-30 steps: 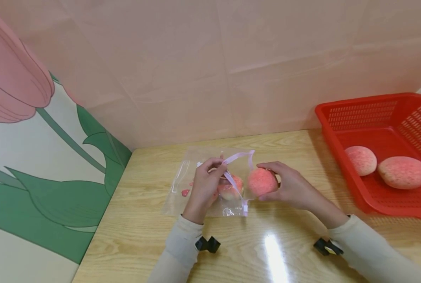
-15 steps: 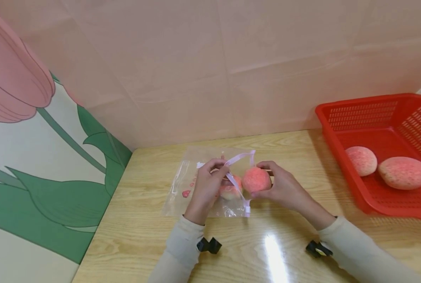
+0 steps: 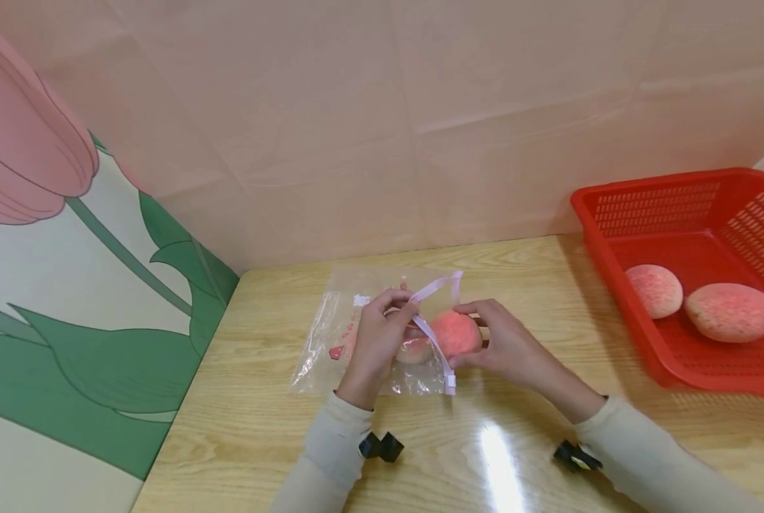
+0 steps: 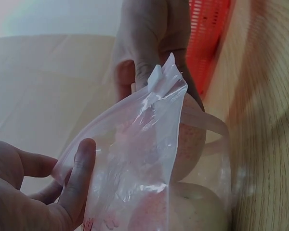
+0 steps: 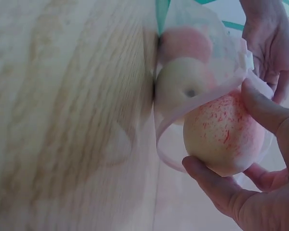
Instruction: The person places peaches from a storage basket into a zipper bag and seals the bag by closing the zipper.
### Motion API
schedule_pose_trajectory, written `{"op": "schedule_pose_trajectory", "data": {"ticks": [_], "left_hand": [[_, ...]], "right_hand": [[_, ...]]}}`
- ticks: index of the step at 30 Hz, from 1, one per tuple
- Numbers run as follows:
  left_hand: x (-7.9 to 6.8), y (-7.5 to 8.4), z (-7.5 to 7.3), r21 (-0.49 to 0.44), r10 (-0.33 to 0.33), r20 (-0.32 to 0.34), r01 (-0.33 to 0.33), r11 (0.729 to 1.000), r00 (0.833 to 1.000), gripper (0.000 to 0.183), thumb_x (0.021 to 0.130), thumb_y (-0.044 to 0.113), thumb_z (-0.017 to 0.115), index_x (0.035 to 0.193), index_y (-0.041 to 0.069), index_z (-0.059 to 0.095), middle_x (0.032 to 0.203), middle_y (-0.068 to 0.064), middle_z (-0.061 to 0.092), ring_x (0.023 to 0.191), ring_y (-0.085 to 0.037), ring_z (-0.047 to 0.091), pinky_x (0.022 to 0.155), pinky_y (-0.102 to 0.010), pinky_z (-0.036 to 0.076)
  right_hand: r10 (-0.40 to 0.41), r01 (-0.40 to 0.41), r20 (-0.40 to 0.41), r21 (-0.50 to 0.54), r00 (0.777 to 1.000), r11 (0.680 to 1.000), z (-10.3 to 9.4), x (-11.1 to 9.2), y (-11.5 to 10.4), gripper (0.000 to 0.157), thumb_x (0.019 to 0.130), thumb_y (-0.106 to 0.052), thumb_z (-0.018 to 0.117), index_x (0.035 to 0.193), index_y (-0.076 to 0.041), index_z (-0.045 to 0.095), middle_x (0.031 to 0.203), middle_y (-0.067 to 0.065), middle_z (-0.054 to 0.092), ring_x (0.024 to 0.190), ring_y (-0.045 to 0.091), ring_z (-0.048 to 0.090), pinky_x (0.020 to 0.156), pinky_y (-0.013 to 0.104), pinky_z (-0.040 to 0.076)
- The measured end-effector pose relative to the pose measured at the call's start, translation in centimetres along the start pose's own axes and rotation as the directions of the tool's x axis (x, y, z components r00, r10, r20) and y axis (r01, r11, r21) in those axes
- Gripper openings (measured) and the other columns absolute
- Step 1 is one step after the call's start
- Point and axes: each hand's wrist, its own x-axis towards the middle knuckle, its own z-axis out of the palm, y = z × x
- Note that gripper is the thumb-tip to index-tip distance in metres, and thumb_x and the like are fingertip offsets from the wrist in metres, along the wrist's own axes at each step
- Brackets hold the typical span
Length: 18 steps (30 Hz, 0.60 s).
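A clear zip bag (image 3: 314,360) with a pink zip edge lies on the table, its mouth facing right. My left hand (image 3: 378,335) pinches the upper edge of the mouth between thumb and fingers, as the left wrist view also shows at the bag (image 4: 130,159). With thumb and fingers, my right hand (image 3: 510,349) grips a pink peach (image 3: 457,333) at the mouth, partly inside the zip edge. Deeper in the bag, the right wrist view shows a pale peach (image 5: 176,89) and a pinker peach (image 5: 188,43) behind it. The white slider (image 3: 450,382) sits at the near corner.
On the right stands a red plastic basket (image 3: 728,382) holding a round peach (image 3: 655,291) and a longer peach (image 3: 731,312). A pinkish cloth (image 3: 331,142) hangs behind the wooden table (image 3: 260,442). A tulip-patterned panel (image 3: 119,285) is at the left.
My right hand has moved left with the peach, from outside the bag into its mouth. The left hand has kept its pinch on the edge.
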Motion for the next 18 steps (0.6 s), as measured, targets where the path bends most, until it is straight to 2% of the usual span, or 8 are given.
{"op": "schedule_pose_trajectory", "data": {"ticks": [4,7,12,18], "left_hand": [[0.0,0.0,0.0,-0.004,0.003,-0.002,-0.003,1.0,1.0,0.021,0.096,0.001,0.059,0.111,-0.014,0.061,0.086,-0.002,0.056,0.062,-0.009,0.064,0.06,-0.024,0.061],[0.1,-0.1,-0.1,-0.009,0.007,0.002,-0.007,1.0,1.0,0.021,0.096,0.001,0.059,0.11,-0.013,0.061,0.086,-0.004,0.057,0.062,-0.01,0.064,0.061,-0.025,0.062],[0.1,-0.1,-0.2,-0.012,0.004,0.003,-0.004,1.0,1.0,0.021,0.096,0.003,0.059,0.111,-0.013,0.061,0.083,-0.004,0.058,0.062,-0.01,0.064,0.061,-0.026,0.062],[0.2,0.0,-0.2,-0.022,0.002,-0.006,-0.002,1.0,1.0,0.019,0.096,0.001,0.059,0.109,-0.012,0.062,0.082,-0.004,0.058,0.061,-0.009,0.064,0.06,-0.025,0.061]], "right_hand": [[0.004,-0.004,0.0,0.026,1.0,1.0,0.1,-0.2,-0.2,0.079,0.071,-0.024,0.091,0.138,-0.006,0.053,0.13,0.018,0.054,0.118,0.044,0.06,0.086,0.044,0.061],[0.048,-0.047,-0.048,0.029,0.998,0.998,0.0,-0.1,-0.2,0.08,0.072,-0.026,0.091,0.139,-0.008,0.052,0.13,0.016,0.054,0.117,0.04,0.061,0.086,0.045,0.061],[0.073,-0.078,-0.126,-0.041,0.989,0.996,0.5,0.4,0.0,0.078,0.071,-0.028,0.091,0.135,-0.005,0.054,0.129,0.016,0.054,0.114,0.035,0.058,0.091,0.05,0.057],[0.082,-0.092,-0.123,-0.079,0.989,0.993,1.2,0.7,0.0,0.077,0.069,-0.028,0.091,0.132,-0.002,0.056,0.128,0.017,0.054,0.116,0.036,0.058,0.094,0.051,0.054]]}}
